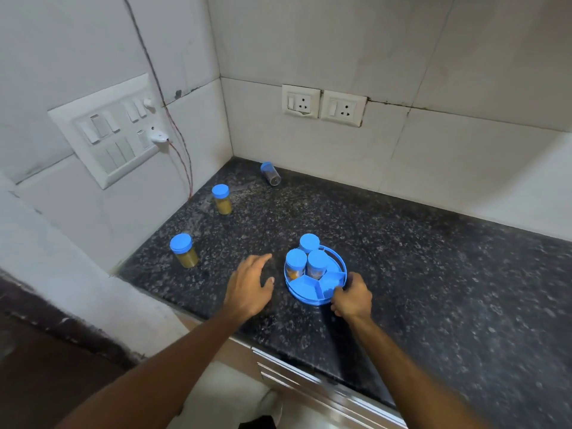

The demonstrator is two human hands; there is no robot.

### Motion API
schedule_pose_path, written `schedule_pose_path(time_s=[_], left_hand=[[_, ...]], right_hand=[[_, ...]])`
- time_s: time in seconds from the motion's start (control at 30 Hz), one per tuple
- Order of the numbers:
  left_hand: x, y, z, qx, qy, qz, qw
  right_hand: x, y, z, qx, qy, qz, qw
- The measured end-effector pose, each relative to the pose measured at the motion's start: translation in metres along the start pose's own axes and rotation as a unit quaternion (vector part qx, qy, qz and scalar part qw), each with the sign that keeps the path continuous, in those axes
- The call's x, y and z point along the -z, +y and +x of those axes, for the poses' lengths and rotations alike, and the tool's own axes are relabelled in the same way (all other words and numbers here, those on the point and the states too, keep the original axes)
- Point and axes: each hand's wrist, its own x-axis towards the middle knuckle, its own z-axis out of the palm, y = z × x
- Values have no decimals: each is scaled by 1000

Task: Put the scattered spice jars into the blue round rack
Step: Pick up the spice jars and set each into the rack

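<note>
Three jars sit loose beyond my spread left hand (249, 286): one yellow-filled jar (184, 250) off its fingertips, another (222, 199) farther, a tipped dark jar (270, 173) farthest. I see my right hand (353, 296) curled, fingers gripping the blue rack (318, 289), three jars (306, 258) inside.

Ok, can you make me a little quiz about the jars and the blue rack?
1. How many spice jars stand in the blue round rack?
2. True or false: the dark jar near the back corner lies on its side.
3. Which hand grips the rack's rim: A) the left hand or B) the right hand?

Key: 1) Three. 2) True. 3) B; the left hand is open above the counter.
</note>
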Motion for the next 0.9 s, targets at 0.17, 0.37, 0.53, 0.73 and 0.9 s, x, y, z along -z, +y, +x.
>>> schedule_pose_path(time_s=[0.17,0.37,0.53,0.73,0.9], left_hand=[[36,-49,-6,27,131,87,987],[77,-98,24,129,174,107,970],[99,-133,52,125,108,-51,985],[101,-133,74,-1,90,-171,981],[89,-118,95,-70,42,-204,976]], right_hand=[[-46,-39,-15,-2,-53,18,998],[-101,-58,-2,8,-11,-32,999],[-130,-81,-7,-11,7,-20,1000],[-153,-97,-13,-18,8,25,999],[-166,-101,-15,-27,14,46,998]])
